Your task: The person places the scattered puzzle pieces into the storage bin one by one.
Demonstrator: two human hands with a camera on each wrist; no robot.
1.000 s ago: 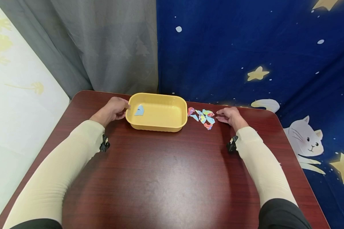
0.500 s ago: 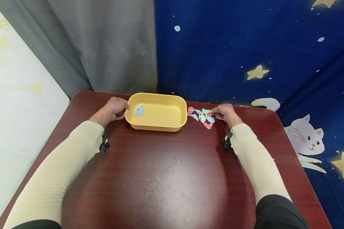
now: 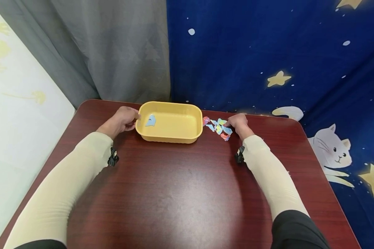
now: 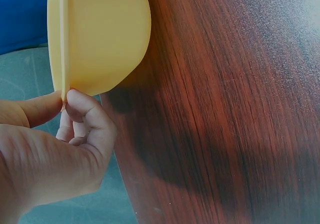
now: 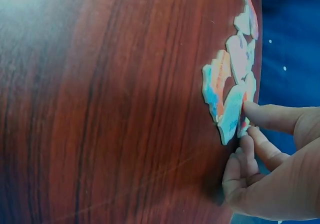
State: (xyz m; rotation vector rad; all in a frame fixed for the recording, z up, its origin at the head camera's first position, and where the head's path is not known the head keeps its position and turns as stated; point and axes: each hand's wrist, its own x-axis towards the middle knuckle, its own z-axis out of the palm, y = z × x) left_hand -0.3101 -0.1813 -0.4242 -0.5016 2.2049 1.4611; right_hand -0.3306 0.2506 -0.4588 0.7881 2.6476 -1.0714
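Note:
At the left end of a yellow plastic basin [image 3: 168, 139], my left hand [image 3: 123, 119] pinches the rim; in the left wrist view thumb and index finger meet on its edge. One light-blue puzzle piece [image 3: 150, 120] lies inside the basin on the left. Right of it, several flat, irregular, colourful puzzle pieces [image 3: 218, 129] lie loosely together on the table. My right hand [image 3: 238, 122] is at their right side, its thumb and index finger pinching a red-and-yellow piece [image 5: 244, 116]. That hand hides part of the piece in the head view.
The dark reddish wooden table [image 3: 174, 186] has rounded back corners. Behind its back edge hang a grey curtain [image 3: 127, 52] and a blue curtain [image 3: 230, 52] with stars. A white patterned surface [image 3: 21, 114] borders the left side.
My right hand has moved left to the puzzle pieces, and its fingers now pinch the red-and-yellow one. My left hand stays on the basin's rim.

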